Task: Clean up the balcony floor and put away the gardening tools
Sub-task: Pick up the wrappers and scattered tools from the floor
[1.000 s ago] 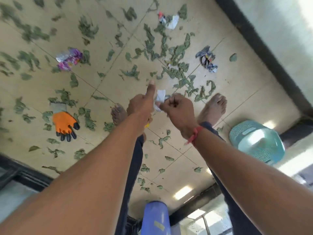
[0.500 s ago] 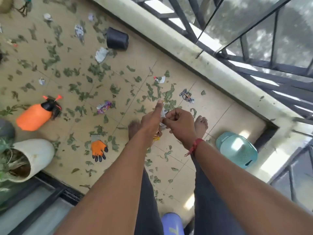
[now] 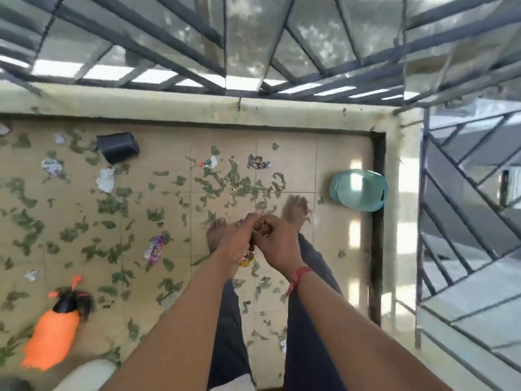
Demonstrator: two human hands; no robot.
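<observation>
My left hand [image 3: 236,241] and my right hand [image 3: 275,241] are pressed together above my bare feet, both closed around small litter scraps; a yellow wrapper [image 3: 247,262] pokes out under the left palm. Green leaf bits [image 3: 234,182] cover the beige tiled floor [image 3: 332,249]. Loose litter lies around: a purple wrapper [image 3: 154,248], a white paper [image 3: 106,180], a grey crumpled paper [image 3: 53,167], a red-and-white scrap [image 3: 208,163] and a blue-and-white scrap [image 3: 258,162]. An orange spray bottle [image 3: 52,338] lies on its side at the lower left.
A black pot [image 3: 117,147] lies tipped near the low ledge [image 3: 197,105]. A teal tub [image 3: 358,190] sits in the right corner. Metal railing [image 3: 253,52] runs above the ledge and along the right side. A white pot [image 3: 84,373] shows at the bottom left.
The view has swung so the ledge and railing lie ahead. My hands have closed tighter together, and the white scrap no longer shows. The orange glove is out of view.
</observation>
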